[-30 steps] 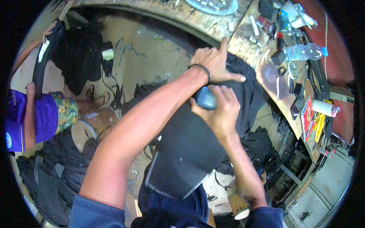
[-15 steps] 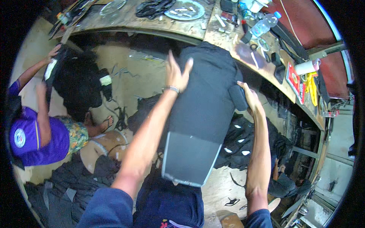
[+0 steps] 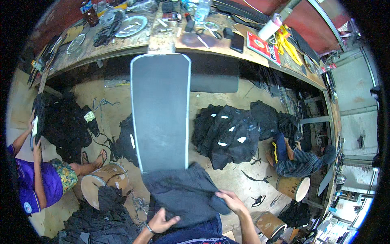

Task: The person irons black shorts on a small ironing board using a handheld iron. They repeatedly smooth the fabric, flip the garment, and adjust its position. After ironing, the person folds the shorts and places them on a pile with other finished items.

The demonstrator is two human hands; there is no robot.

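Note:
A long dark board with a pale rim and cut far corners reaches from the bench towards me. Over its near end hangs a black cloth garment, bunched just in front of my body. My right hand is closed on the garment's right side. A dark rounded piece shows under those fingers; whether it is a sleeve or a separate pad I cannot tell. Beside the garment's lower left edge is my left hand, with its thumb spread from the fingers and nothing visible in it.
On the bench are a plate, a clear bottle, a phone and a white cup. Black garments are piled at right. One person works at left, another at right, near wooden drums.
The garment has come down the board towards me, baring most of the board. Both hands have moved down, close to my body. The view has swung to the right.

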